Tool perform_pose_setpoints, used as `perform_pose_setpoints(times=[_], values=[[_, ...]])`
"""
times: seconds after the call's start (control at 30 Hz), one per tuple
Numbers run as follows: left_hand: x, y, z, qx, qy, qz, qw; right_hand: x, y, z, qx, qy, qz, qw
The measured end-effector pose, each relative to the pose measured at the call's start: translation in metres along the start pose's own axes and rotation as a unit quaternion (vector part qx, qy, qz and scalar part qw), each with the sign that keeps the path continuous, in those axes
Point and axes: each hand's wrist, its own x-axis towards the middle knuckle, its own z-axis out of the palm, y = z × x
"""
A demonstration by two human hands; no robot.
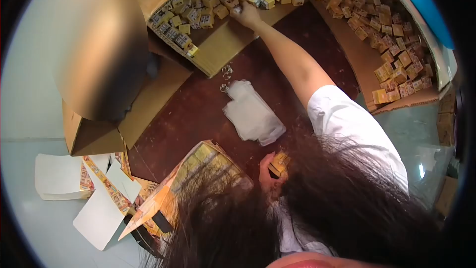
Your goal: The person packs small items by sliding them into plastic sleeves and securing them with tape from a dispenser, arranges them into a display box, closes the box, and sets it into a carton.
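Observation:
My right hand (246,16) reaches to the far carton (218,59), its fingers closed around what looks like a small printed box. Many small yellow boxes (201,0) lie heaped about it. Close to my body, my left hand (270,176) is closed on small yellow boxes (280,163); hair hides part of this hand. Between the two hands lies a stack of clear plastic bags (253,114) on the dark red table (173,134). Left of my left hand stands an open display box (198,161) with yellow contents, partly covered by hair.
A second carton (357,64) at the right holds many small orange-yellow boxes (396,64). Clear rings or scraps (225,77) lie beyond the bags. Another person (109,49) is at the left near an open carton (158,99). Printed white cardboard (101,218) sits lower left.

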Motion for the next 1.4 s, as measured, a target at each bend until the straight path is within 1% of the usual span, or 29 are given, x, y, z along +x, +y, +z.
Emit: perform_pose_setpoints(times=[0.03, 0.07, 0.1, 0.13, 0.17, 0.23, 0.27, 0.3, 0.37, 0.43, 0.5, 0.57, 0.63, 0.77, 0.8, 0.83, 0.87, 0.9, 0.97, 1.0, 1.03, 1.1, 1.17, 1.2, 1.23, 1.3, 1.33, 1.37, 1.4], values=[[-0.002, -0.004, 0.002, -0.014, -0.002, -0.049, 0.999, -0.009, -0.006, -0.015, 0.192, -0.057, 0.088, 0.976], [-0.007, -0.007, 0.007, -0.030, -0.004, -0.101, 0.994, -0.023, -0.011, -0.033, 0.371, -0.113, 0.174, 0.905], [-0.004, -0.002, 0.008, -0.005, 0.005, -0.115, 0.993, -0.042, -0.011, -0.048, 0.361, -0.120, 0.181, 0.907], [-0.001, 0.003, 0.010, 0.019, 0.013, -0.130, 0.991, -0.065, -0.010, -0.061, 0.416, -0.165, 0.191, 0.873], [0.003, 0.007, 0.010, 0.087, 0.027, -0.089, 0.992, -0.091, -0.010, -0.073, 0.470, -0.210, 0.203, 0.833], [0.000, -0.008, 0.013, 0.032, 0.044, -0.085, 0.995, -0.157, -0.014, -0.104, 0.431, -0.176, 0.225, 0.856], [-0.001, -0.016, 0.015, 0.005, 0.052, -0.083, 0.995, -0.193, -0.019, -0.128, 0.378, -0.145, 0.195, 0.893], [0.003, 0.001, 0.011, 0.111, 0.043, -0.017, 0.993, -0.225, -0.018, -0.144, 0.324, -0.113, 0.163, 0.925], [0.004, 0.005, 0.010, 0.116, 0.051, 0.002, 0.992, -0.278, 0.000, -0.156, 0.324, -0.108, 0.140, 0.929], [0.003, 0.004, 0.010, 0.120, 0.045, 0.016, 0.992, -0.328, 0.006, -0.178, 0.390, -0.141, 0.157, 0.896], [0.004, 0.003, 0.009, 0.129, 0.035, 0.050, 0.990, -0.373, 0.000, -0.207, 0.332, -0.114, 0.168, 0.921], [0.002, 0.000, 0.010, 0.074, 0.020, 0.053, 0.996, -0.404, 0.000, -0.227, 0.175, -0.147, 0.132, 0.964], [0.001, -0.003, 0.009, 0.066, 0.009, 0.056, 0.996, -0.416, -0.006, -0.245, 0.100, -0.184, 0.182, 0.961], [0.003, -0.010, 0.008, 0.066, 0.003, 0.078, 0.995, -0.423, -0.004, -0.269, -0.015, -0.136, 0.070, 0.988], [0.004, -0.011, 0.008, 0.068, 0.005, 0.079, 0.995, -0.417, 0.003, -0.271, -0.033, -0.069, -0.102, 0.992], [0.004, -0.012, 0.007, 0.056, 0.005, 0.061, 0.997, -0.410, 0.011, -0.267, -0.048, 0.001, -0.270, 0.962], [0.003, -0.014, 0.006, 0.044, 0.003, 0.042, 0.998, -0.404, 0.023, -0.253, -0.033, -0.060, -0.306, 0.950], [0.002, -0.013, 0.006, 0.047, 0.005, 0.042, 0.998, -0.396, 0.030, -0.248, -0.030, -0.060, -0.307, 0.949], [0.005, -0.010, 0.006, 0.024, -0.011, 0.042, 0.999, -0.377, 0.032, -0.247, 0.074, -0.196, -0.266, 0.941], [0.004, -0.010, 0.004, 0.050, -0.016, 0.035, 0.998, -0.368, 0.015, -0.261, 0.182, -0.233, -0.203, 0.933], [0.003, -0.009, 0.002, 0.052, -0.011, 0.030, 0.998, -0.360, -0.004, -0.270, 0.336, -0.288, -0.139, 0.886], [0.005, -0.004, 0.000, 0.077, -0.047, 0.064, 0.994, -0.351, -0.050, -0.306, 0.310, -0.322, -0.216, 0.868], [0.004, -0.008, -0.002, 0.102, -0.042, 0.077, 0.991, -0.360, -0.087, -0.321, 0.183, -0.467, -0.252, 0.827], [0.003, -0.006, -0.002, 0.090, -0.050, 0.042, 0.994, -0.371, -0.090, -0.314, 0.062, -0.482, -0.318, 0.814], [0.004, -0.004, -0.001, 0.077, -0.061, 0.008, 0.995, -0.393, -0.082, -0.296, 0.104, -0.340, -0.361, 0.862], [0.007, -0.004, -0.001, 0.107, -0.057, 0.025, 0.992, -0.405, -0.069, -0.288, 0.101, -0.148, -0.460, 0.869], [0.006, -0.006, -0.001, 0.086, -0.055, 0.026, 0.994, -0.406, -0.063, -0.288, 0.100, -0.147, -0.460, 0.870], [0.006, -0.008, -0.001, 0.064, -0.054, 0.026, 0.996, -0.406, -0.057, -0.289, 0.239, -0.188, -0.270, 0.913], [0.005, -0.007, 0.000, 0.069, -0.050, 0.035, 0.996, -0.407, -0.048, -0.289, 0.364, -0.221, -0.066, 0.903]])
